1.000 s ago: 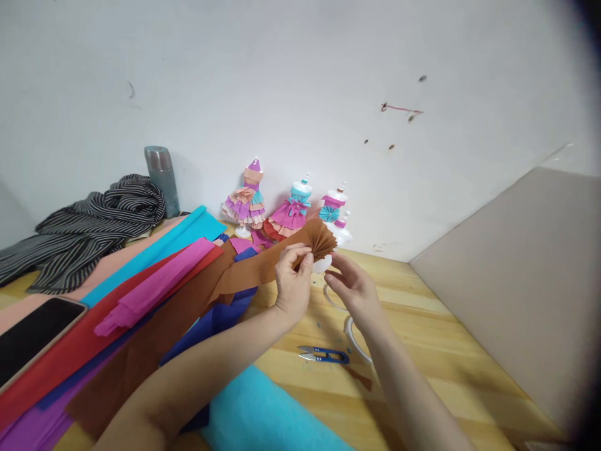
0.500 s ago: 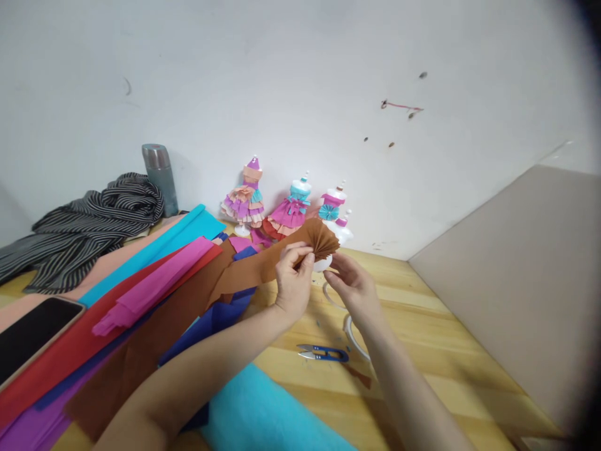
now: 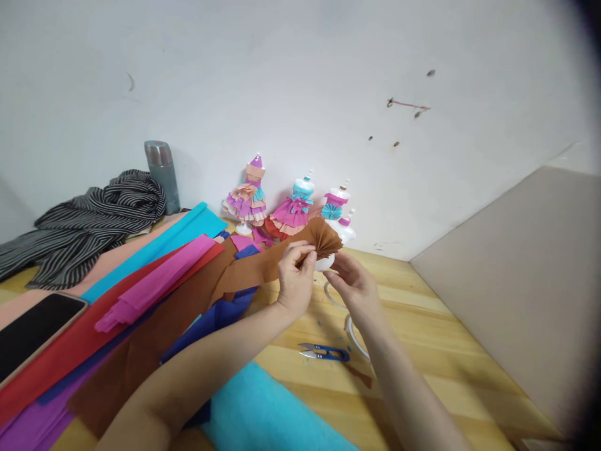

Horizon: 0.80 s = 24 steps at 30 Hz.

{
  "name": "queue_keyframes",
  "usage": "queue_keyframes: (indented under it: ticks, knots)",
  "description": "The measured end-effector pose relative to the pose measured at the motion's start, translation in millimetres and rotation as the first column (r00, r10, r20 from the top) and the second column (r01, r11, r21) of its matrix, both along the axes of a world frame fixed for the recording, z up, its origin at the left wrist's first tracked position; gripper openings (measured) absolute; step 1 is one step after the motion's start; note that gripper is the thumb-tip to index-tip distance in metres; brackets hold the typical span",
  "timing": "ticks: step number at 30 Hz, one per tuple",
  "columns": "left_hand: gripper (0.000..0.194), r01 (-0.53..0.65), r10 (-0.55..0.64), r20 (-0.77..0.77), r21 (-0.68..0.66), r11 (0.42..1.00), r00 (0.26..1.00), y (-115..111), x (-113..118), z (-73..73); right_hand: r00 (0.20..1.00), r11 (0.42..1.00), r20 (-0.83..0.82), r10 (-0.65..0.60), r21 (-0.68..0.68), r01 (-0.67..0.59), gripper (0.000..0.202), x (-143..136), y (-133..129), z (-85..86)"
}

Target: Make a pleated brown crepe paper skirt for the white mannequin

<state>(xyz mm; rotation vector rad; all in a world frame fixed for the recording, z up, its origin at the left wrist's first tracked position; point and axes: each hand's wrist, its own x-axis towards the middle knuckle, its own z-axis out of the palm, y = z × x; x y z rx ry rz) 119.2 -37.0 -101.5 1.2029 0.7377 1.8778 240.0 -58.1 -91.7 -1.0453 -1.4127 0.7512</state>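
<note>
A strip of brown crepe paper (image 3: 260,268), gathered into fanned pleats at its far end, is pinched between the thumb and fingers of my left hand (image 3: 297,275). The pleats lie against a small white dress form (image 3: 346,232) with a pink band at its neck. My right hand (image 3: 352,282) has its fingers curled round the lower right side of this form, whose white lower part shows between my hands. Part of the form is hidden by the paper. Below my hands lie blue-handled thread snips (image 3: 323,352) and a roll of white tape (image 3: 357,338).
Against the wall stand several small dress forms in paper dresses, one with a layered skirt (image 3: 246,203). Coloured paper sheets (image 3: 159,275), a phone (image 3: 40,329), a striped cloth (image 3: 103,210) and a flask (image 3: 163,175) lie or stand left. A turquoise roll (image 3: 267,413) is nearest me.
The whole view has shifted slightly, placing things a little further right. Both hands keep the same hold on the paper and the form.
</note>
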Motion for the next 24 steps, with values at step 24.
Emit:
queue_keyframes:
  ticks: [24]
  knots:
    - [0.011,-0.012,0.013,0.056,-0.023,1.0,0.998,-1.0,7.2,3.8,0.999,0.999,0.014,-0.037,0.003,0.037,0.039,-1.2,0.1,-0.5]
